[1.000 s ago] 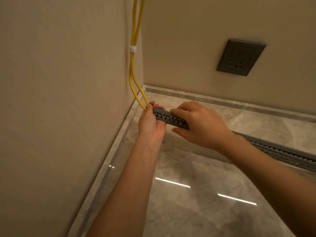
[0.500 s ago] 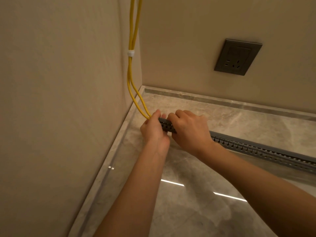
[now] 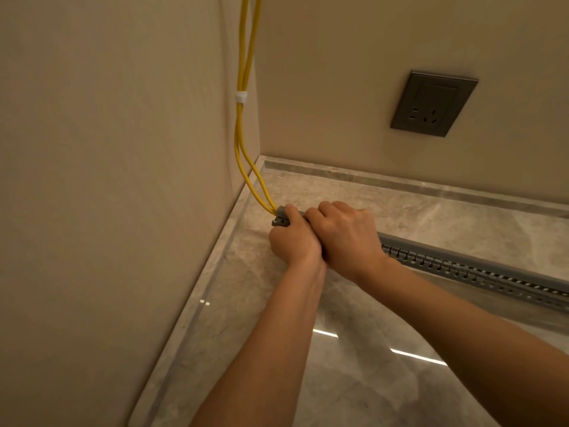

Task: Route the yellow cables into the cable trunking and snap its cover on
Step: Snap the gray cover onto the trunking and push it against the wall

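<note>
Hemmed in on the left by a beige wall; open across the grey marble floor to the right and nearer. Clamped side by side, touching, on the corner end of the long grey slotted cable trunking: left hand at the tip, right hand next to it. Fed into that tip from above, two yellow cables, bound higher by a white tie

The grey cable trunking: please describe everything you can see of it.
The cable trunking is a long grey channel, plastic by its look, with a slotted side wall. It lies on the stone floor, from near the corner to the right edge. The left hand and right hand grip its corner end, where yellow cables enter.
</note>
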Demonstrator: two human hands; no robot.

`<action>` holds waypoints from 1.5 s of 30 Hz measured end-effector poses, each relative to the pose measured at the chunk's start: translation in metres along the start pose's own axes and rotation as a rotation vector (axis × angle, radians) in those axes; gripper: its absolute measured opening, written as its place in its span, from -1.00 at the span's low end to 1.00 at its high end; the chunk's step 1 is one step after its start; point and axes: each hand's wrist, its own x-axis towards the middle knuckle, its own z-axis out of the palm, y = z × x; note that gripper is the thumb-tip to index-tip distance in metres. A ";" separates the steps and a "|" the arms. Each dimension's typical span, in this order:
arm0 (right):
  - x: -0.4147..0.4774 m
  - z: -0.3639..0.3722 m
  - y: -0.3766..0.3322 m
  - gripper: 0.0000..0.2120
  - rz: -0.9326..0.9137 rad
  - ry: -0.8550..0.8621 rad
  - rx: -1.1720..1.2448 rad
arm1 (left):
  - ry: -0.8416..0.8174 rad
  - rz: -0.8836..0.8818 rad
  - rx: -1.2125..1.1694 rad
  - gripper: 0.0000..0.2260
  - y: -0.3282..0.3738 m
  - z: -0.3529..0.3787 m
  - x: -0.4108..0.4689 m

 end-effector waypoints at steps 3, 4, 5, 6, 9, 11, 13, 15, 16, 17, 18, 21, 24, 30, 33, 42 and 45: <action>0.002 0.000 0.000 -0.84 -0.007 -0.002 -0.001 | 0.025 0.040 0.026 -0.64 -0.002 0.001 0.003; 0.002 0.000 0.000 -0.84 -0.010 -0.007 0.001 | 0.033 0.054 0.039 -0.64 -0.003 0.000 0.004; 0.001 0.001 0.000 -0.84 -0.013 -0.014 0.008 | 0.039 0.064 0.052 -0.64 -0.004 0.000 0.005; 0.001 0.001 0.000 -0.83 -0.015 -0.020 0.017 | 0.040 0.072 0.060 -0.64 -0.005 -0.001 0.005; 0.001 0.004 0.000 -0.82 -0.021 -0.040 0.023 | 0.036 0.077 0.062 -0.65 -0.008 -0.003 0.007; 0.000 0.006 -0.001 -0.82 -0.031 -0.053 0.034 | 0.040 0.079 0.074 -0.67 -0.009 -0.004 0.008; 0.000 0.007 -0.001 -0.82 -0.036 -0.064 0.053 | 0.060 0.076 0.090 -0.68 -0.009 -0.005 0.009; 0.000 0.008 -0.001 -0.81 -0.045 -0.070 0.062 | 0.071 0.069 0.093 -0.68 -0.009 -0.006 0.009; 0.000 0.009 0.000 -0.81 -0.052 -0.068 0.063 | 0.067 0.069 0.095 -0.68 -0.009 -0.006 0.009; 0.000 0.009 0.000 -0.80 -0.060 -0.069 0.062 | 0.060 0.072 0.092 -0.68 -0.009 -0.007 0.009; 0.001 0.009 0.001 -0.80 -0.070 -0.071 0.056 | 0.052 0.074 0.086 -0.68 -0.008 -0.007 0.008; 0.003 0.009 0.003 -0.80 -0.075 -0.080 0.040 | 0.031 0.052 0.083 -0.70 -0.007 -0.007 0.007; 0.005 0.009 0.009 -0.89 -0.059 -0.090 0.104 | -0.071 -0.002 0.132 -0.76 -0.003 -0.014 0.011; 0.018 0.008 0.022 -0.82 0.004 -0.218 0.073 | -0.123 0.547 0.685 -0.79 0.018 -0.053 0.020; 0.020 0.009 0.025 -0.82 0.015 -0.257 0.082 | -0.165 1.133 1.025 -0.68 0.038 -0.060 0.025; 0.021 0.005 0.029 -0.84 0.013 -0.326 0.108 | -0.646 1.483 1.836 -0.81 0.052 -0.026 0.035; 0.019 0.000 0.027 -0.81 -0.011 -0.311 0.049 | -0.677 1.607 1.878 -0.83 0.062 -0.021 0.034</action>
